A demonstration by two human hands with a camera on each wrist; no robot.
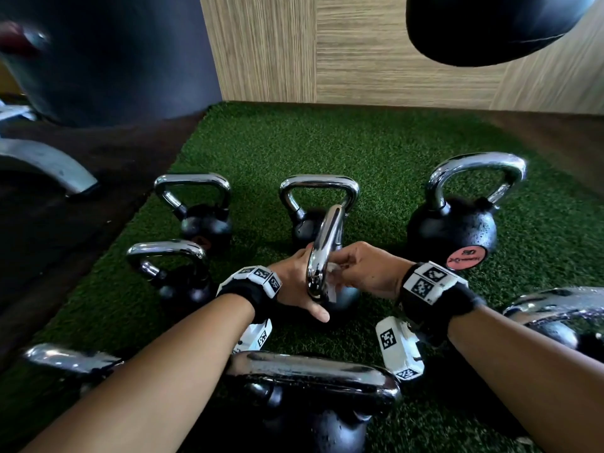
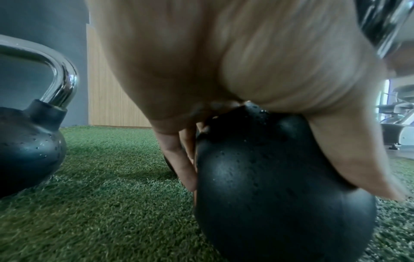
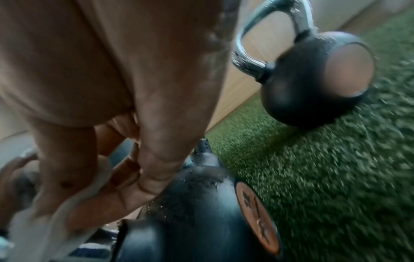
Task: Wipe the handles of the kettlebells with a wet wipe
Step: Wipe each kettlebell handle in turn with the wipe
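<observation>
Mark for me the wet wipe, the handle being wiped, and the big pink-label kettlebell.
wet wipe (image 1: 332, 269), head view, white fold beside the handle.
wiped handle (image 1: 322, 246), head view, chrome side bar.
pink-label kettlebell (image 1: 451, 228), head view, black body above the label.

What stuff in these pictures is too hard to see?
Wet wipe: head view, mostly hidden by the right hand and the handle of the middle kettlebell; blurred in right wrist view.
Pink label: head view, writing too small.
Left hand: head view, fingertips behind that handle.
Black round thing: head view, cut by top edge.
</observation>
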